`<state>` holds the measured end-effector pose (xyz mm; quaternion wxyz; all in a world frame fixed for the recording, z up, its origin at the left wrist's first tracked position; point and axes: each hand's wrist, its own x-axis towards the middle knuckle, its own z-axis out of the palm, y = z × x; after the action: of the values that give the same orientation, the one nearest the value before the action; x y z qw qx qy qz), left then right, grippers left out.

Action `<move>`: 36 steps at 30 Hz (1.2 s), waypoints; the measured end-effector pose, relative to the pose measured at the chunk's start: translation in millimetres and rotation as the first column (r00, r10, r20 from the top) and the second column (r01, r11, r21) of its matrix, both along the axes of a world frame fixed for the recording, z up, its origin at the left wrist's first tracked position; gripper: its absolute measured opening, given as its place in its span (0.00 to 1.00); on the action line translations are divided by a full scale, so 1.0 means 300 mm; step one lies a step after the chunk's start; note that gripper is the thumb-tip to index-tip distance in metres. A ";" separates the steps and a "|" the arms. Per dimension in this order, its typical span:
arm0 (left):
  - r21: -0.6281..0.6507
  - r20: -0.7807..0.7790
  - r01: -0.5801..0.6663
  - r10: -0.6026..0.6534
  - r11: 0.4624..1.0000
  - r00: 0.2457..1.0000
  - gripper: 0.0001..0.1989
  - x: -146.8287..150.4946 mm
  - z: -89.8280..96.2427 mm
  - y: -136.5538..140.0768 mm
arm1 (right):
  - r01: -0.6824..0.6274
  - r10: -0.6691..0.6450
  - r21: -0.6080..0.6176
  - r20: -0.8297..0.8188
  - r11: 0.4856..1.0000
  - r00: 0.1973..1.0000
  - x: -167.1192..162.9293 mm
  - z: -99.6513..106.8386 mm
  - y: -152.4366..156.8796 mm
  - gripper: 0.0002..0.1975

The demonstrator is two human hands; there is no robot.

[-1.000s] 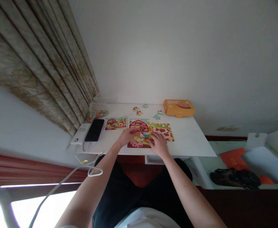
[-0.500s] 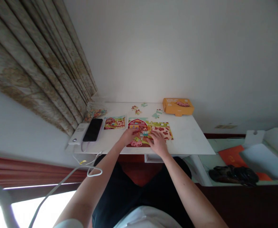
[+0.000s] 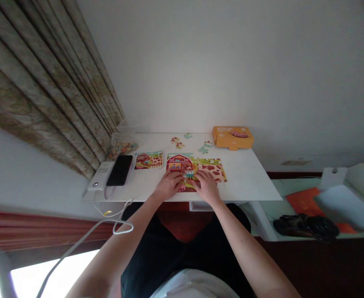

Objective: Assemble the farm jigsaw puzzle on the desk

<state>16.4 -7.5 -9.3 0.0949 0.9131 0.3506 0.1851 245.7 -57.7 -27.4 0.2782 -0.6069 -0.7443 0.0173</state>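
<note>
A partly joined jigsaw puzzle (image 3: pixel 212 169) with a red barn, a farmer figure and a spotted cow lies near the front edge of the white table (image 3: pixel 244 178). My left hand (image 3: pixel 168 184) rests flat on its lower left part, fingers stretched out, covering most of the pig. On the lower middle, beside the farmer, my right hand (image 3: pixel 206 184) lies with its fingers spread. Left of the puzzle is a reference picture card (image 3: pixel 148 160) with the same farm scene. Several loose puzzle pieces (image 3: pixel 178 143) are scattered behind, some of them green pieces (image 3: pixel 205 147).
An orange puzzle box (image 3: pixel 233 138) stands at the back right. On the left are a black phone (image 3: pixel 119 170), a white device (image 3: pixel 100 176) and a clear bag of pieces (image 3: pixel 124 147). A white cable (image 3: pixel 85 236) hangs off the left side. Right of the table is a shelf with dark shoes (image 3: pixel 304 227).
My left hand has come down and slightly toward me, from the barn onto the pig area, and now lies flatter. My right hand has stayed nearly in place.
</note>
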 end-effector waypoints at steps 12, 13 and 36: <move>-0.038 -0.058 -0.056 0.053 0.998 0.997 0.19 0.024 -0.011 -0.033 | 0.000 0.000 -0.010 -0.001 1.000 1.000 0.001 0.006 -0.002 0.13; -0.041 -0.068 -0.048 0.045 0.998 0.997 0.20 0.019 -0.006 -0.037 | -0.002 0.002 -0.011 -0.003 1.000 1.000 0.001 0.004 -0.002 0.13; -0.083 -0.112 0.029 -0.038 0.996 0.993 0.32 -0.054 0.013 -0.064 | -0.012 0.012 -0.012 -0.010 1.000 1.000 0.002 0.003 -0.001 0.14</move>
<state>0.2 -26.8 -5.4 0.1148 0.9233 0.3473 0.1168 246.2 -57.9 -26.4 0.2782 -0.6040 -0.7464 0.0266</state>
